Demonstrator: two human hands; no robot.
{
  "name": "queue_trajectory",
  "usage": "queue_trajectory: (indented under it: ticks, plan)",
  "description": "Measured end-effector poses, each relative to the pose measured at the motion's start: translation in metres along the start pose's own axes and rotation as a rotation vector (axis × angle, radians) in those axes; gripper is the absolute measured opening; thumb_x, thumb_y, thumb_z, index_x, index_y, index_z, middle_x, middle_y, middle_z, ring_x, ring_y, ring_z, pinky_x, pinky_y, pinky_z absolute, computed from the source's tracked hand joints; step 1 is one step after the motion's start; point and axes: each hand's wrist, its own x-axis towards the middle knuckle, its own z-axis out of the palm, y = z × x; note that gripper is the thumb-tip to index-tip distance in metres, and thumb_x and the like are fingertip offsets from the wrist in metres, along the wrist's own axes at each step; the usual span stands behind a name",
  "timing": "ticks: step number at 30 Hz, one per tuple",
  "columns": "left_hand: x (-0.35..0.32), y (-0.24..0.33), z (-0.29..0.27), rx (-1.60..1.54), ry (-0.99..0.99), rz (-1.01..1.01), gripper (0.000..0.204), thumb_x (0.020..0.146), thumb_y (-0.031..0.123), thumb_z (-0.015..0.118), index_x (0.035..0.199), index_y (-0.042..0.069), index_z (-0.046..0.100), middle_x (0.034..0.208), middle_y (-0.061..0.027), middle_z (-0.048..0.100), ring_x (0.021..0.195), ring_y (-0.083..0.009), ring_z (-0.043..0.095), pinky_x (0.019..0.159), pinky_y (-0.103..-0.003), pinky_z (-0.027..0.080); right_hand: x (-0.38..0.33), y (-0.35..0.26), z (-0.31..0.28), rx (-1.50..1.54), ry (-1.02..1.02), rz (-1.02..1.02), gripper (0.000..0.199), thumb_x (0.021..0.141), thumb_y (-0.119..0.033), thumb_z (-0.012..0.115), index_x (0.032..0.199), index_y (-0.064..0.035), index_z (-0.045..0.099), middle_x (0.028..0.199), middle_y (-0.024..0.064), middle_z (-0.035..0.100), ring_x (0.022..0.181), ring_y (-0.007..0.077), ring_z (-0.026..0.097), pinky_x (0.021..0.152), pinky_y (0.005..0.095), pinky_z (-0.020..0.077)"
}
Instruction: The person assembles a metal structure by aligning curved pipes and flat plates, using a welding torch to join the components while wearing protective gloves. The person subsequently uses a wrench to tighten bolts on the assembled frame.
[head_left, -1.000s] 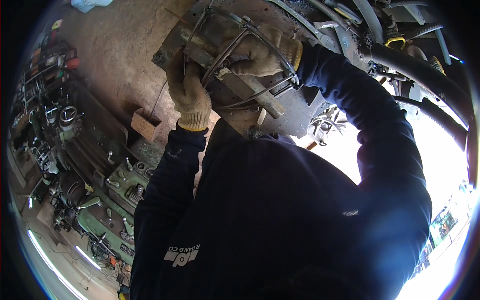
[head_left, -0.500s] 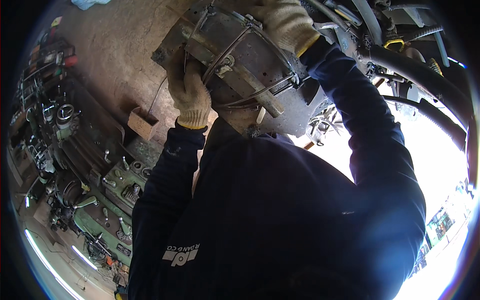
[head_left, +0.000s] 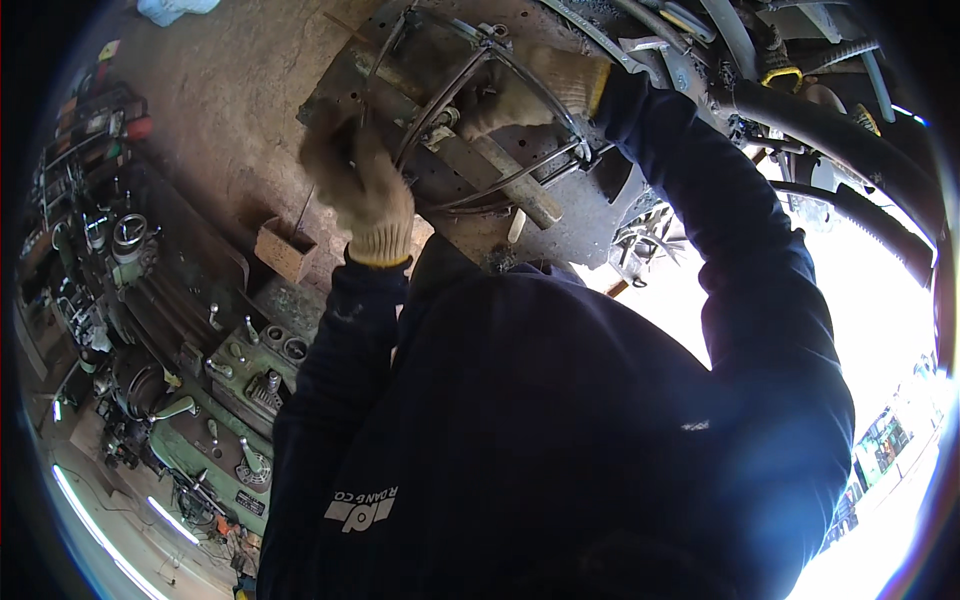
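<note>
A frame of bent metal rods (head_left: 455, 87) stands on a dark steel plate (head_left: 585, 235). A straight metal bar (head_left: 505, 180) lies slantwise inside it, beside a small round metal fitting (head_left: 440, 120). My left hand (head_left: 368, 190), in a beige knit glove, is at the frame's left side, thumb apart from the fingers; the fingertips are dark and blurred. My gloved right hand (head_left: 540, 90) reaches between the rods from the right, its fingers near the bar and fitting. Blur and the rods hide whether it grips anything.
Green machinery with levers (head_left: 215, 430) stands at the left. A small open brown box (head_left: 285, 250) is near my left forearm. Pipes and metal scrap (head_left: 800, 140) crowd the far right. A pale blue bundle (head_left: 175, 8) lies at the far left.
My right hand has moved from the frame's far right side inward, toward the bar. My left hand has shifted slightly left, away from the rods.
</note>
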Motion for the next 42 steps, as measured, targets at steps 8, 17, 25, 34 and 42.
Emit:
queue_trajectory:
  ticks: [8,17,25,34,42]
  plan:
    - [0.007,0.085,-0.049,0.115,-0.708,-0.250,0.028,0.094,0.013,0.066,0.119,0.000,0.066,0.100,-0.0177,0.073,0.086,-0.0317,0.073,0.075,-0.037,0.062,0.006,0.014,0.023,0.088,-0.093,0.095,0.042,0.082,-0.042,0.084,0.111,-0.0130,0.075,0.092,0.0072,0.075,0.087,0.0216,0.071,0.079,0.0355,0.0573]
    - [0.041,0.103,-0.036,-0.699,-0.629,-1.537,0.012,0.098,0.019,0.064,0.089,0.012,0.063,0.071,0.0004,0.060,0.049,-0.0044,0.047,0.045,-0.022,0.034,0.011,0.012,0.024,-0.047,-0.185,0.260,0.047,0.085,-0.038,0.082,0.122,-0.0112,0.072,0.102,0.0115,0.076,0.089,0.0259,0.070,0.084,0.0387,0.0562]
    - [0.012,0.093,-0.029,-1.280,-0.309,-1.683,0.017,0.093,0.016,0.072,0.079,0.012,0.063,0.071,0.0002,0.062,0.051,-0.0059,0.048,0.050,-0.024,0.034,0.010,0.028,0.030,0.069,0.010,0.022,0.051,0.083,-0.045,0.081,0.112,-0.0042,0.074,0.095,0.0147,0.076,0.084,0.0280,0.071,0.081,0.0399,0.0565]
    - [0.008,0.080,-0.029,-1.425,-0.320,-1.692,0.023,0.101,0.020,0.061,0.082,0.009,0.062,0.077,-0.0006,0.064,0.056,-0.0064,0.053,0.053,-0.024,0.037,0.021,0.034,0.035,0.344,-0.093,0.008,0.055,0.081,-0.045,0.082,0.111,0.0001,0.075,0.095,0.0161,0.077,0.084,0.0273,0.073,0.080,0.0392,0.0575]
    - [0.011,0.081,-0.030,-1.387,-0.365,-1.676,0.022,0.101,0.020,0.062,0.082,0.009,0.065,0.077,-0.0002,0.067,0.055,-0.0058,0.055,0.053,-0.023,0.038,0.017,0.031,0.027,0.574,-0.095,0.022,0.050,0.081,-0.035,0.081,0.118,-0.0018,0.072,0.099,0.0176,0.076,0.089,0.0275,0.073,0.082,0.0390,0.0581]
